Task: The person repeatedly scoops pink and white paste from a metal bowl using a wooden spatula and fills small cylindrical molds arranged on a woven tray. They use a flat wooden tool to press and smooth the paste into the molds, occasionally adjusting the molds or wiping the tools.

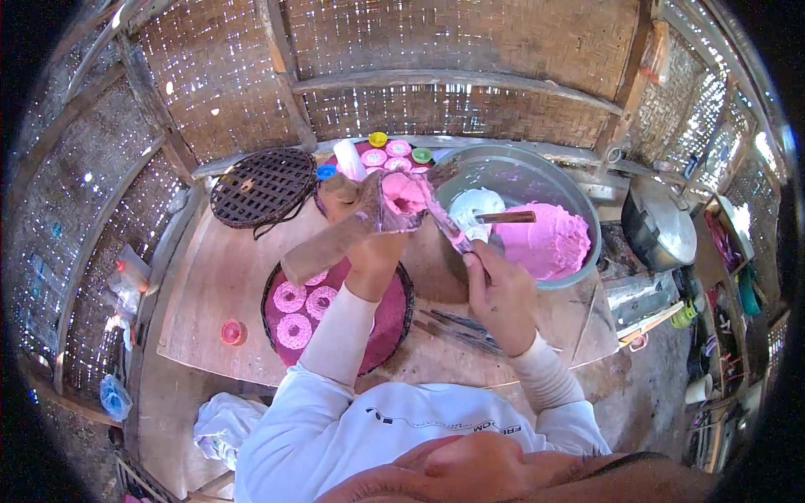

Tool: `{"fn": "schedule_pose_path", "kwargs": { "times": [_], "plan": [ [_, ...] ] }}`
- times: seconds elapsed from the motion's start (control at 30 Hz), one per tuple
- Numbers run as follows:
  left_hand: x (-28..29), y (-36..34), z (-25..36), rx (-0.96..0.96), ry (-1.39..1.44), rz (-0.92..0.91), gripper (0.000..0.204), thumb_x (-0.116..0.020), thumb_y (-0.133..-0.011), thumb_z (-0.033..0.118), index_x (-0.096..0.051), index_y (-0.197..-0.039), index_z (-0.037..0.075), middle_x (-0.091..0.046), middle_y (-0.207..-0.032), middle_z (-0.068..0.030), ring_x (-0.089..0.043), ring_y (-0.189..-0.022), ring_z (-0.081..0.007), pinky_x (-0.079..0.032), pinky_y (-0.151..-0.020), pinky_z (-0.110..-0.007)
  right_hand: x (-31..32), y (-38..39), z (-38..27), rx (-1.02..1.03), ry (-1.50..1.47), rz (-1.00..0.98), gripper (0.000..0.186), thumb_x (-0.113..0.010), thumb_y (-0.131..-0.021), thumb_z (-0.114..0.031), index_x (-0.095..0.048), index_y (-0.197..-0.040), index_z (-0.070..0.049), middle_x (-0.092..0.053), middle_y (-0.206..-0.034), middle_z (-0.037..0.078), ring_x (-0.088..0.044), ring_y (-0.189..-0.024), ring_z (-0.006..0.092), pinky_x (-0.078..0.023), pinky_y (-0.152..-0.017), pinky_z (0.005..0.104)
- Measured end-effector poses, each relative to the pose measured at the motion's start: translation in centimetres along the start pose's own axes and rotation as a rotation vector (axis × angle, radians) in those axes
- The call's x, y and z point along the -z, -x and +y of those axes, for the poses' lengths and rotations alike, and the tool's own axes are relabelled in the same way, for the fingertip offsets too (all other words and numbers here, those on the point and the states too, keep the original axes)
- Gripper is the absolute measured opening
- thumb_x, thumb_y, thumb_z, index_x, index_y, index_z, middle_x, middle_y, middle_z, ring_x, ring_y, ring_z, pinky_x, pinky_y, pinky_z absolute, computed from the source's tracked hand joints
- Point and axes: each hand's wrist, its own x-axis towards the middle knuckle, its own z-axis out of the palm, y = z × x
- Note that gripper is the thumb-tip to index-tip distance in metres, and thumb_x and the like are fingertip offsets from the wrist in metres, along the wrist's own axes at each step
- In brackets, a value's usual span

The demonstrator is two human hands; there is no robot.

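Note:
My left hand [376, 254] is closed on a wooden press [323, 249]. Pink dough [404, 198] with a hollow in its middle fills the press's open end. In my right hand [503, 295] is a flat, narrow spatula [455, 235] smeared with pink dough, its blade touching or close to the press's mouth. Below my left hand, a round tray [381, 331] with a dark red surface bears several pink lacy rings [293, 331]. Right of the press stands a wide grey-green basin [530, 159] holding pink dough [549, 243] and white dough [475, 204]; a wooden handle [506, 217] sticks out from the white lump.
Behind the press, another tray holds pink rings [398, 148] and small coloured cups [378, 138]. A dark woven tray [262, 189] lies at the far left. A small red cup [233, 332] and several dark sticks [461, 329] rest on the wooden table [201, 310]. A metal pot [660, 222] stands right.

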Motion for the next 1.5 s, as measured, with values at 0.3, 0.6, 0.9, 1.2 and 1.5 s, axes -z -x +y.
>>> {"fn": "schedule_pose_path", "kwargs": {
  "times": [0.3, 0.6, 0.9, 1.2, 1.5],
  "plan": [
    [1.1, -0.5, 1.4, 0.242, 0.169, 0.002, 0.065, -0.083, -0.056, 0.018, -0.037, -0.100, 0.006, -0.048, -0.091, -0.0065, -0.050, -0.081, -0.0177, -0.044, -0.073, -0.033, 0.1, 1.8, 1.8, 0.052, -0.128, -0.083, 0.017, -0.060, -0.081, -0.016, -0.062, -0.094, -0.005, -0.061, -0.067, 0.013, -0.058, -0.052, 0.0308, -0.043, -0.048, 0.0392],
    [1.0, -0.2, -1.7, 0.362, 0.437, 0.040, 0.043, -0.068, -0.070, 0.026, -0.041, -0.097, 0.008, -0.051, -0.089, -0.0056, -0.051, -0.084, -0.0186, -0.045, -0.075, -0.035, -0.8, 0.4, 1.0, -0.059, -0.110, -0.080, 0.017, -0.057, -0.084, -0.014, -0.062, -0.096, -0.004, -0.059, -0.069, 0.019, -0.059, -0.057, 0.0320, -0.043, -0.050, 0.0372],
    [2.0, 0.4, -0.5, 0.401, 0.470, -0.029, 0.034, -0.067, -0.071, 0.021, -0.045, -0.092, 0.007, -0.052, -0.081, -0.0032, -0.052, -0.076, -0.0152, -0.042, -0.071, -0.031, 0.2, -0.7, 2.7, -0.212, -0.215, -0.123, 0.019, -0.057, -0.085, -0.023, -0.063, -0.095, -0.007, -0.055, -0.060, 0.017, -0.055, -0.052, 0.0339, -0.041, -0.047, 0.0387],
    [4.6, -0.2, -2.9, -0.032, -0.122, -0.137, 0.014, -0.056, -0.083, 0.019, -0.048, -0.085, 0.008, -0.053, -0.079, -0.0046, -0.054, -0.079, -0.0147, -0.045, -0.074, -0.031, 5.2, -0.8, 3.6, -0.484, -0.711, -0.334, 0.025, -0.057, -0.088, -0.022, -0.062, -0.099, -0.001, -0.057, -0.080, -0.003, -0.046, -0.069, 0.0065, -0.041, -0.061, 0.0236],
    [9.3, -3.5, 4.3, 0.188, 0.118, -0.205, 0.027, -0.068, -0.075, 0.019, -0.051, -0.093, 0.008, -0.051, -0.095, -0.0069, -0.052, -0.083, -0.0185, -0.045, -0.072, -0.032, 8.1, -2.1, 22.0, -0.147, 1.121, -0.526, 0.019, -0.054, -0.075, -0.024, -0.068, -0.072, -0.012, -0.065, -0.069, 0.013, -0.064, -0.062, 0.0290, -0.050, -0.052, 0.0415]
  ]
}}
